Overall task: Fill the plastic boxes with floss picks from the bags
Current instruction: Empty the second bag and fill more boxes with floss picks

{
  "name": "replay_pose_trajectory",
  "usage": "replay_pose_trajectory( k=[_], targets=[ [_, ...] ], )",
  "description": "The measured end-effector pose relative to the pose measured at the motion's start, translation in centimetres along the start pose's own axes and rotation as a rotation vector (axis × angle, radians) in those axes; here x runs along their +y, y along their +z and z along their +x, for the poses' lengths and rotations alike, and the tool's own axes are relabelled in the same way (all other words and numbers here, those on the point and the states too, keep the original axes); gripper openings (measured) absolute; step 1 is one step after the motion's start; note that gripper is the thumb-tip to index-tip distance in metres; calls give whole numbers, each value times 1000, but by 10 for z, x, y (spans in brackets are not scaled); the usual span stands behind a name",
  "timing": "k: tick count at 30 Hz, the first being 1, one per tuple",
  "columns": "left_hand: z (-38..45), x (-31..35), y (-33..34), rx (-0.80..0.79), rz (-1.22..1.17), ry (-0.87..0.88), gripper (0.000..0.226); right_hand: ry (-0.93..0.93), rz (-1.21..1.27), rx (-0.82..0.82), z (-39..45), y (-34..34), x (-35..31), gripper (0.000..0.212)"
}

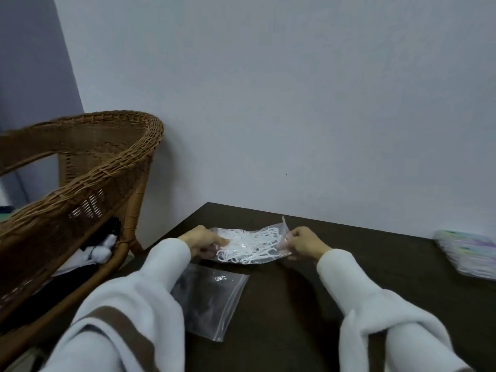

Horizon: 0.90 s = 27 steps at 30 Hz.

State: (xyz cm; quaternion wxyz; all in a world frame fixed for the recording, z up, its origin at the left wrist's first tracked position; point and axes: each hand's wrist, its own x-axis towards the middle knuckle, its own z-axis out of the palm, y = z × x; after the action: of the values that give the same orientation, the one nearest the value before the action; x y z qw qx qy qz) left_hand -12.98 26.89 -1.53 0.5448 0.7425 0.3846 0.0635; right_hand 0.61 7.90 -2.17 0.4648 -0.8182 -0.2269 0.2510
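The fingertips of the left hand (pixel 202 238) are hidden under the edge of the clear bag (pixel 249 247), and the white floss picks (pixel 248 248) inside are blurred into a tangle that cannot be counted. The near corner of the second, flat bag (pixel 214 299) is covered by the left sleeve (pixel 128 312). The pastel stack (pixel 468 253) at the right is cut off by the frame edge and too blurred to be identified. The wicker chair (pixel 80 167) is cut off at the left, and the dark and white items on its seat cannot be made out
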Motion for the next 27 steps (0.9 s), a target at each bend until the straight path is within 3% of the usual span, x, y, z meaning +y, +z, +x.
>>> replay_pose_trajectory(
  k=[2, 6, 8, 10, 14, 18, 24, 27],
  targets=[
    [-6, 9, 12, -33, -19, 27, 27, -17, 119, 13, -9, -18, 2, 13],
    [-9, 24, 44, -52, -126, 128, 34, 23, 390, 44, -23, -51, 16, 16],
    [-18, 35, 65, -77, -219, 188, 30, 34, 412, 61, -32, -67, 25, 4],
    [-27, 44, 86, -150, -357, 221, 30, 17, 457, 72, -43, -83, 36, 16],
    [-51, 54, 130, -367, -480, 311, 31, -28, 639, -28, -66, -112, 61, 15],
    [-64, 50, 169, -443, -384, 325, 47, -87, 672, -27, -86, -135, 83, 23],
    [-75, 48, 198, -533, -528, 290, 31, -72, 691, -150, -108, -157, 95, 38],
    [-77, 45, 202, -510, -553, 307, 47, -91, 673, -139, -112, -160, 97, 38]
  ],
)
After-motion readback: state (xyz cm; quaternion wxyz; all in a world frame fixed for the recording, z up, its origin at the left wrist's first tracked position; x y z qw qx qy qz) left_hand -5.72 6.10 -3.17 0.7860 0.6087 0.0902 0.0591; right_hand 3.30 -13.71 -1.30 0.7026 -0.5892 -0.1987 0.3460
